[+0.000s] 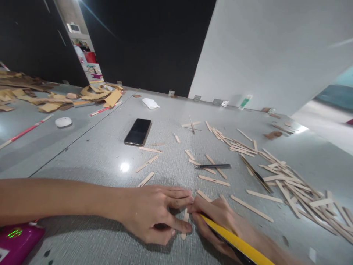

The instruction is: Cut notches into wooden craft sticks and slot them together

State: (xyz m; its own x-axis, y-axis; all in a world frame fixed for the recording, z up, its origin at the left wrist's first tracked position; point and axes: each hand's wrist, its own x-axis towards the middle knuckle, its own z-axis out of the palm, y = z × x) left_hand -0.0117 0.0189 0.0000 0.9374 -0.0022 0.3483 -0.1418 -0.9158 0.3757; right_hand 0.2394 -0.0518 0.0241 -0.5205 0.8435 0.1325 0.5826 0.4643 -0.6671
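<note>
— Left hand [154, 215]?
— Clamped, thumb and fingertips, on a short pale wooden craft stick [185, 221] flat on the grey speckled table [96, 162], probably to stop slipping.
— Right hand [217, 221]?
— Closed round a long yellow-handled cutter [234, 241], brought against the stick from three o'clock.
— Beyond?
— Noticed a slim black pen [212, 166] at one o'clock, a loose wooden stick heap [298, 187] at two, a black slab phone [138, 131] at eleven.

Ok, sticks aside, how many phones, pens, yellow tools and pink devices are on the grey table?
Black flat smartphone: 1
Black slim pen: 1
Yellow-handled tool, held in the right hand: 1
Pink plastic device with a green light: 1
Total: 4
Not counted: a dark slim thing among the wooden sticks, kind unclear.
</note>
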